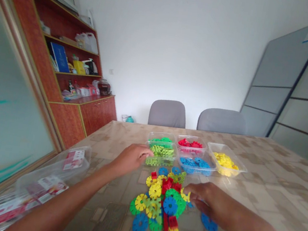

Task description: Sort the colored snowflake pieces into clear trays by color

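My left hand (133, 159) is at the left side of a clear tub of light green pieces (161, 151), its fingers curled together. Whatever it may hold is hidden. My right hand (206, 196) is over the right side of a pile of plastic interlocking pieces, with its fingertips closed at the edge of a yellow notched disc (185, 194). In the pile lie a blue notched disc (170, 205), green discs, yellow discs and red pieces (170, 187). Another blue disc (209, 223) lies on the table below my right hand.
Behind the pile stand tubs of green pieces (163, 141), red pieces (190, 144), blue pieces (196, 164) and yellow pieces (225, 161). Clear plastic packaging (79, 162) lies at the table's left edge. Two grey chairs (168, 113) are beyond the table (269, 194).
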### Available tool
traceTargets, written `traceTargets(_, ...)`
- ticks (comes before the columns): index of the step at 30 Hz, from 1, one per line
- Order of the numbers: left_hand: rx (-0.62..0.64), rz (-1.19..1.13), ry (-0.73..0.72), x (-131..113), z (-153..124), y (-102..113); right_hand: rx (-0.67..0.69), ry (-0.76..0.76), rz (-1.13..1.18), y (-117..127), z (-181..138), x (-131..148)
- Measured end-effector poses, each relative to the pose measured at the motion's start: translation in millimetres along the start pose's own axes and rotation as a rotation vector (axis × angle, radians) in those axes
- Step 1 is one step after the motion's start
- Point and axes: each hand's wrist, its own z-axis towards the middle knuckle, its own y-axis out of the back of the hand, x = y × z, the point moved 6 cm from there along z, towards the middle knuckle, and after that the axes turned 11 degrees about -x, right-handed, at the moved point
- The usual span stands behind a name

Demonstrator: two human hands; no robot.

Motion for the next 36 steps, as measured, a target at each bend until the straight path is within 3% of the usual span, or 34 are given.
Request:
traceTargets(5,0.086,-0.185,0.008,-17,-52,-10,-0.047,0.026,-0.004,-34,7,-1)
traceTargets(8,0.150,-0.253,-0.012,-24,-69,-17,-0.072,0.052,-0.018,-53,9,-1)
traceTargets(12,0.167,-0.250,-0.020,-34,-71,-19,-0.093,0.036,-0.026,-55,12,-5)
traceTargets(19,0.281,-0.281,-0.004,-52,-84,-41,-0.224,0.013,-0.008,-30,16,-20)
traceTargets(27,0.302,-0.268,-0.056,-65,-81,-42,-0.068,0.082,0.052,-52,11,-10)
traceTargets(36,0.251,-0.230,-0.063,-55,-79,-38,-0.094,0.034,0.004,-64,9,-13)
